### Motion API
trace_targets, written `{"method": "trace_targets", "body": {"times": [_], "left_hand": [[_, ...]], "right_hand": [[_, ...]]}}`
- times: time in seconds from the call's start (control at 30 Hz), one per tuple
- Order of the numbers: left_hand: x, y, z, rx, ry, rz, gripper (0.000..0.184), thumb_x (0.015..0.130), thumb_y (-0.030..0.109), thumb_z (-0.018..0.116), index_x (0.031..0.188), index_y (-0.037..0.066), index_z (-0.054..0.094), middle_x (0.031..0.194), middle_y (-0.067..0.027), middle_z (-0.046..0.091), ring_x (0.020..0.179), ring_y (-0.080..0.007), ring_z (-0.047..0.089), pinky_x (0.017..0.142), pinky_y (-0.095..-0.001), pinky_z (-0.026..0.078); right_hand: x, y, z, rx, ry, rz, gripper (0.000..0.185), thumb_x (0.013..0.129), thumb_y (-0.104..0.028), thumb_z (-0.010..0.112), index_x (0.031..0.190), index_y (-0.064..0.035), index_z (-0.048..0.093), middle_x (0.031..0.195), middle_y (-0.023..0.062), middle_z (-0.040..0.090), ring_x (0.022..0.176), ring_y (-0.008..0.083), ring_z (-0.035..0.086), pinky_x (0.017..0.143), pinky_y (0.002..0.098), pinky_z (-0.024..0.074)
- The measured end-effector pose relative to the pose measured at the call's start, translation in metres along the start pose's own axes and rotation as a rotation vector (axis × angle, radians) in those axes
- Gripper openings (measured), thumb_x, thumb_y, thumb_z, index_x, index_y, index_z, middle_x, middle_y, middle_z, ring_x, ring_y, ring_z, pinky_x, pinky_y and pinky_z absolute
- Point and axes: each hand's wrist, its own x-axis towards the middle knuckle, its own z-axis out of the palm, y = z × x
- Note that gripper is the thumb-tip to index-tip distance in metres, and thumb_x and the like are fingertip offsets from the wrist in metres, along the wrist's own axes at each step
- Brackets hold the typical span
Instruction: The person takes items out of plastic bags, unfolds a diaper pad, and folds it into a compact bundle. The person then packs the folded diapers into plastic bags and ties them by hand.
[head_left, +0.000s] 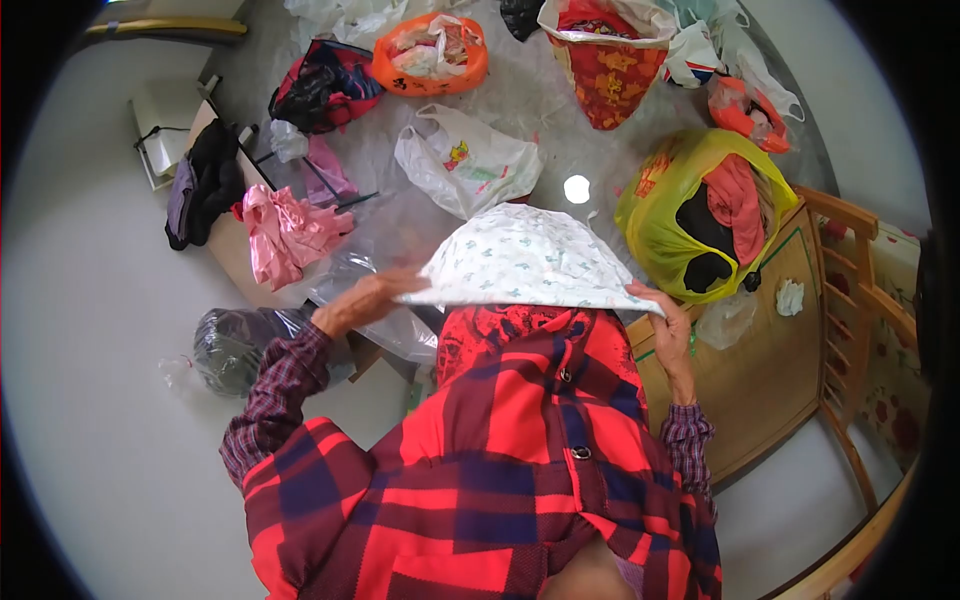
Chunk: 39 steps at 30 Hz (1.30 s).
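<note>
A white cloth with a small printed pattern (525,258) is stretched across my lap, its near edge drawn nearly straight. My left hand (370,298) grips the cloth's left corner and looks slightly blurred. At the opposite corner, my right hand (664,318) has its fingers closed on the edge. Beneath the cloth shows red patterned fabric (475,335) over my legs. Just beyond the cloth lies a white plastic bag with printing (470,165).
A yellow bag of clothes (655,215) stands at right by a wooden chair (845,290). Pink satin cloth (290,235) lies at left, above a dark bundle in clear plastic (235,350). An orange bag (430,80) and a red patterned bag (605,80) stand farther back.
</note>
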Motion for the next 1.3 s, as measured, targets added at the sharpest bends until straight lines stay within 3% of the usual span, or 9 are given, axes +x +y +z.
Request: {"method": "trace_targets", "body": {"times": [0.13, 0.23, 0.43, 0.57, 0.7, 0.77, 0.83, 1.03, 1.3], "left_hand": [[0.036, 0.009, -0.041, -0.518, 0.380, -0.172, 0.026, 0.078, -0.003, 0.054, 0.102, 0.003, 0.061, 0.099, -0.0071, 0.063, 0.090, -0.0100, 0.056, 0.080, -0.0256, 0.044], [0.071, 0.021, -0.068, -0.075, 0.574, -0.326, 0.018, 0.083, 0.012, 0.055, 0.094, -0.001, 0.061, 0.069, -0.0011, 0.059, 0.066, -0.0051, 0.050, 0.059, -0.0232, 0.043], [0.146, 0.063, -0.047, -0.522, 1.017, -0.237, 0.023, 0.087, 0.020, 0.055, 0.086, -0.001, 0.063, 0.060, 0.0069, 0.050, 0.055, -0.0034, 0.043, 0.045, -0.0231, 0.035], [0.181, 0.126, -0.013, -0.797, 0.901, -0.108, 0.019, 0.085, 0.016, 0.057, 0.090, -0.001, 0.063, 0.068, 0.0006, 0.059, 0.060, -0.0039, 0.051, 0.049, -0.0223, 0.042], [0.205, 0.166, 0.013, -0.230, 1.011, 0.358, 0.019, 0.083, 0.007, 0.054, 0.098, -0.005, 0.058, 0.075, -0.0124, 0.061, 0.063, -0.0125, 0.057, 0.053, -0.0251, 0.045], [0.201, 0.178, 0.012, -0.277, 1.017, 0.352, 0.020, 0.083, 0.006, 0.052, 0.100, -0.004, 0.057, 0.080, -0.0177, 0.060, 0.066, -0.0191, 0.059, 0.058, -0.0278, 0.046], [0.190, 0.186, 0.000, -0.618, 0.672, -0.111, 0.021, 0.084, 0.007, 0.051, 0.101, -0.004, 0.057, 0.089, -0.0206, 0.060, 0.076, -0.0227, 0.060, 0.067, -0.0315, 0.046], [0.199, 0.182, 0.008, -0.641, 0.681, 0.187, 0.036, 0.087, 0.017, 0.050, 0.117, -0.003, 0.047, 0.099, -0.0209, 0.059, 0.089, -0.0253, 0.058, 0.077, -0.0325, 0.044], [0.195, 0.175, -0.015, -0.678, 0.579, 0.218, 0.037, 0.086, 0.011, 0.050, 0.121, -0.001, 0.046, 0.103, -0.0112, 0.058, 0.098, -0.0151, 0.050, 0.086, -0.0312, 0.039]], "right_hand": [[0.020, -0.003, -0.005, 0.055, 0.259, 0.051, 0.018, 0.089, -0.007, 0.042, 0.096, 0.0021, 0.056, 0.088, 0.0046, 0.058, 0.083, 0.0086, 0.050, 0.078, 0.0231, 0.0402], [0.042, -0.011, -0.013, 0.057, 0.508, -0.006, 0.020, 0.091, -0.014, 0.044, 0.094, 0.0012, 0.056, 0.083, 0.0016, 0.055, 0.077, 0.0078, 0.046, 0.071, 0.0219, 0.0387], [0.062, -0.026, -0.013, 0.208, 0.649, -0.081, 0.026, 0.092, -0.020, 0.045, 0.105, -0.0003, 0.057, 0.090, 0.0017, 0.058, 0.079, 0.0068, 0.049, 0.071, 0.0215, 0.0404], [0.063, -0.058, 0.032, 0.324, 0.596, -0.004, 0.032, 0.090, -0.014, 0.046, 0.119, -0.0006, 0.051, 0.097, 0.0031, 0.058, 0.079, 0.0082, 0.053, 0.071, 0.0232, 0.0450], [0.067, -0.078, 0.066, -0.220, 0.455, -0.343, 0.034, 0.089, -0.012, 0.043, 0.119, 0.0025, 0.049, 0.120, 0.0226, 0.048, 0.113, 0.0325, 0.047, 0.094, 0.0363, 0.0366], [0.069, -0.086, 0.067, -0.213, 0.448, -0.370, 0.035, 0.089, -0.013, 0.041, 0.120, 0.0024, 0.048, 0.125, 0.0234, 0.044, 0.115, 0.0359, 0.044, 0.095, 0.0383, 0.0357], [0.068, -0.086, 0.066, -0.219, 0.428, -0.368, 0.036, 0.090, -0.014, 0.040, 0.121, 0.0035, 0.045, 0.127, 0.0243, 0.041, 0.117, 0.0365, 0.042, 0.096, 0.0386, 0.0343], [0.067, -0.091, 0.071, -0.252, 0.369, -0.387, 0.049, 0.089, -0.013, 0.034, 0.132, 0.0092, 0.024, 0.137, 0.0275, 0.023, 0.129, 0.0359, 0.024, 0.104, 0.0379, 0.0233], [0.060, -0.078, 0.046, 0.825, 0.000, -0.332, 0.057, 0.083, 0.000, 0.037, 0.137, 0.0022, 0.018, 0.144, 0.0153, 0.016, 0.133, 0.0229, 0.017, 0.106, 0.0341, 0.0199]]}}
